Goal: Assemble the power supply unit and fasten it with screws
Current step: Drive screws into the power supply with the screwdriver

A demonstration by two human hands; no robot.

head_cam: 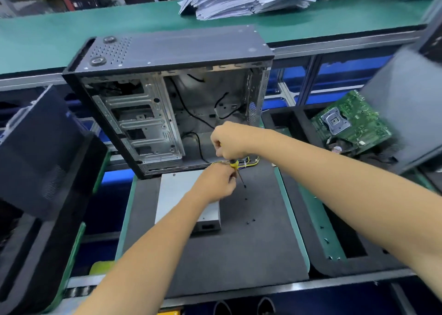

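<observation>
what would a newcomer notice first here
The open case stands at the centre of the bench, its bare metal inside facing the camera. Just in front, both hands meet: the right hand grips a yellow screwdriver, the left hand at its shaft, over the silver power supply on the grey mat.

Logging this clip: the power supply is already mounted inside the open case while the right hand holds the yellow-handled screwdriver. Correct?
Not quite. The head view shows the power supply lying on the grey mat in front of the open case, not mounted. The right hand does hold the yellow-handled screwdriver.
</observation>
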